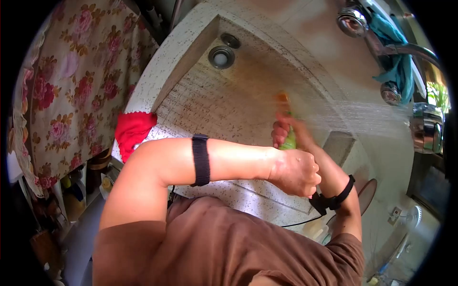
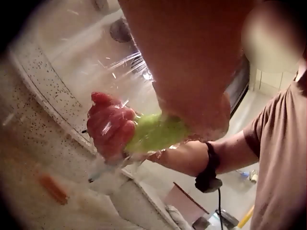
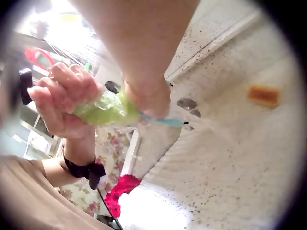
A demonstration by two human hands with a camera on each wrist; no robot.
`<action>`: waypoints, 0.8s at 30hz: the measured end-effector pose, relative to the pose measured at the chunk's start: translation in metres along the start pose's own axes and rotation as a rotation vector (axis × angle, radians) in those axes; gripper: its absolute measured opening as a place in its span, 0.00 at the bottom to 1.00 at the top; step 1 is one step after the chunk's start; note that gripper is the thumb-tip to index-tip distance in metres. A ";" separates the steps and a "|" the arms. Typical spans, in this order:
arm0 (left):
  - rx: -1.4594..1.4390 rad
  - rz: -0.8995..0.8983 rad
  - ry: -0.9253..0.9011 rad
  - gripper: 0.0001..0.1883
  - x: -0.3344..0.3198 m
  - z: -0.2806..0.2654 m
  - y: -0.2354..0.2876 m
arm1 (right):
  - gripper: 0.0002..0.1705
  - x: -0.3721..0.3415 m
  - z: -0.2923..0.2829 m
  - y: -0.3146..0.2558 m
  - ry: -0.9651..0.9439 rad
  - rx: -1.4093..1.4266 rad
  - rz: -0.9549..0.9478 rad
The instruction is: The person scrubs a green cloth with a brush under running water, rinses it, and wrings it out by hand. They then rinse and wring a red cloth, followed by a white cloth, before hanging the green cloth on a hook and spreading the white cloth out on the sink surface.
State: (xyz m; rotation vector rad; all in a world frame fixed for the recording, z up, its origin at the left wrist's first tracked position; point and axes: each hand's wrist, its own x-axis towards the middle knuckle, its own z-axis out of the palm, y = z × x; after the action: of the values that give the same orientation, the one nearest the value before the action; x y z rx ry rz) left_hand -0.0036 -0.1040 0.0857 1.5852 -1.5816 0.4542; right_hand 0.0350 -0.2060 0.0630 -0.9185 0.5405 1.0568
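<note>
A wet, glossy light-green bundle [image 2: 157,133], crumpled and plastic-looking, stretches between my two hands over the sink; its exact kind I cannot tell. My left hand [image 1: 296,172] grips the nearer end, fingers curled into a fist. Beyond it my right hand [image 1: 282,132] holds the other end, wet and partly behind spray in the left wrist view. A thin pale-blue rod with a black tip [image 3: 173,122] sticks out past the right hand. Water streams across from the right over the hands. An orange sponge [image 3: 264,96] lies on the basin floor.
The speckled stone sink [image 1: 179,76] has a round drain [image 1: 221,57] at its far end. A red cloth [image 1: 135,131] drapes over its left rim. At right are chrome taps [image 1: 352,21] with a teal cloth [image 1: 385,31]. A floral curtain [image 1: 81,90] hangs left.
</note>
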 end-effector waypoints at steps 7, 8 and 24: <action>-0.222 -0.336 -0.213 0.18 -0.059 0.040 -0.022 | 0.15 0.040 -0.051 0.026 0.463 -0.664 -0.252; -0.235 -0.485 0.090 0.17 -0.075 0.034 -0.024 | 0.21 0.048 -0.067 0.032 0.507 -0.642 -0.303; -0.669 -1.858 0.715 0.17 -0.074 -0.017 -0.065 | 0.39 0.040 -0.041 0.042 0.346 -1.197 -0.928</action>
State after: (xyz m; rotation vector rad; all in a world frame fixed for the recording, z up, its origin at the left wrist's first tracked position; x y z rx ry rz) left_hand 0.0522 -0.0519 0.0209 1.3985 0.5415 -0.4811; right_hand 0.0154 -0.2132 -0.0047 -2.1442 -0.3567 0.2549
